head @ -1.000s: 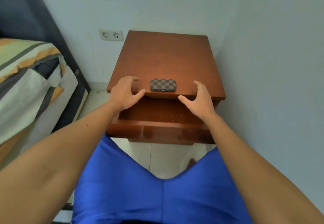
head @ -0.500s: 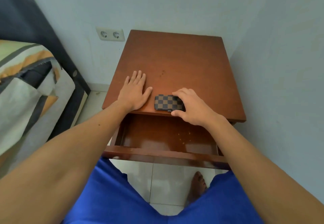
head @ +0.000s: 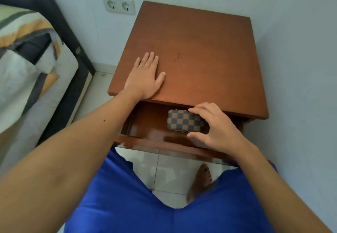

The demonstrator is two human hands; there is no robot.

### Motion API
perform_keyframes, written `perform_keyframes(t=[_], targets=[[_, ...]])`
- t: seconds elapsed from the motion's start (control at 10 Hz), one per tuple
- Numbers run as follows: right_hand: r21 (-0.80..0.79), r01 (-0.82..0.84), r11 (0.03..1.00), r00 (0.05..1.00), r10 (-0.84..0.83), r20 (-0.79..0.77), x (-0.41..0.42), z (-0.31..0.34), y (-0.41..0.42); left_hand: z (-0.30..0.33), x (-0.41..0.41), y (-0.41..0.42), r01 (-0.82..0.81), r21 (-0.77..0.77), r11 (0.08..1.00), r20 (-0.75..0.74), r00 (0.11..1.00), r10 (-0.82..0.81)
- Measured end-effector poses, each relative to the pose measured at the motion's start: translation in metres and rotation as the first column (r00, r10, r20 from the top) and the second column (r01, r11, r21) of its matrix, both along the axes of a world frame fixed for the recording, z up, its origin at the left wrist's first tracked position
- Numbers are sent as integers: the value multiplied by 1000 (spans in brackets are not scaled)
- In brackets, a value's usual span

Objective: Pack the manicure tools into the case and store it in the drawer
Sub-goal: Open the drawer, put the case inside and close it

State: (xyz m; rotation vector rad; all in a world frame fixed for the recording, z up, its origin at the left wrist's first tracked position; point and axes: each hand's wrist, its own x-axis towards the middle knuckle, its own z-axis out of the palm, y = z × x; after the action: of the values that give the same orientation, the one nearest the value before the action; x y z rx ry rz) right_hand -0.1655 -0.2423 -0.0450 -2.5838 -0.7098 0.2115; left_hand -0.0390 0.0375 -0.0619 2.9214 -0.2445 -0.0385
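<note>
The closed manicure case (head: 183, 122), brown and dark checkered, is over the pulled-out drawer (head: 156, 144) of the wooden nightstand (head: 209, 54). My right hand (head: 213, 125) grips its right end, fingers on the far edge and thumb on the near edge. Whether the case rests on the drawer floor I cannot tell. My left hand (head: 145, 78) lies flat, fingers spread, on the front left of the nightstand top. No loose manicure tools are visible.
A bed (head: 31, 65) with a patterned cover and dark frame stands at the left. A double wall socket (head: 119, 5) is behind the nightstand. A wall runs close along the right. My blue shorts and a bare foot (head: 200, 181) are below the drawer front.
My right hand took hold of the case on the nightstand top and brought it down into the open drawer. My left hand slid onto the tabletop and lies flat.
</note>
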Motion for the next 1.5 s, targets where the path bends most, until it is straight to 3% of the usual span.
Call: perform_keyframes(t=[0.3, 0.5, 0.7, 0.8, 1.0, 1.1, 1.2, 1.3, 1.4, 1.5], targets=[[-234, -66, 970, 940, -18, -340, 34, -62, 23, 1, -2, -1, -2, 3, 1000, -3, 1000, 2], [-383, -113, 917, 924, -45, -380, 51, -78, 32, 2, -4, -1, -5, 8, 1000, -3, 1000, 5], [-404, -133, 905, 939, -15, -343, 50, -82, 33, 1, -5, -1, -6, 10, 1000, -1, 1000, 6], [-375, -108, 921, 926, -45, -375, 46, -76, 30, 2, -5, -1, -8, 10, 1000, 0, 1000, 8], [6, 158, 987, 915, -144, -378, 18, -30, 15, 1, -4, -1, -7, 7, 1000, 3, 1000, 7], [144, 94, 985, 980, -66, -186, -15, -8, 6, 1, -5, -1, -7, 8, 1000, 2, 1000, 7], [18, 25, 1000, 998, -26, 62, -29, -10, 0, 1, -4, -1, -7, 12, 1000, 3, 1000, 7], [-213, 52, 976, 990, -23, 140, -25, -17, -1, 1, -5, -1, -5, 12, 1000, 1, 1000, 5], [-297, 104, 949, 974, -36, 225, -20, -19, 0, 1, -5, -2, -7, 18, 1000, 0, 1000, 7], [-251, 125, 960, 971, -67, 227, -13, -21, -3, 1, -5, -2, -5, 16, 1000, -1, 1000, 5]])
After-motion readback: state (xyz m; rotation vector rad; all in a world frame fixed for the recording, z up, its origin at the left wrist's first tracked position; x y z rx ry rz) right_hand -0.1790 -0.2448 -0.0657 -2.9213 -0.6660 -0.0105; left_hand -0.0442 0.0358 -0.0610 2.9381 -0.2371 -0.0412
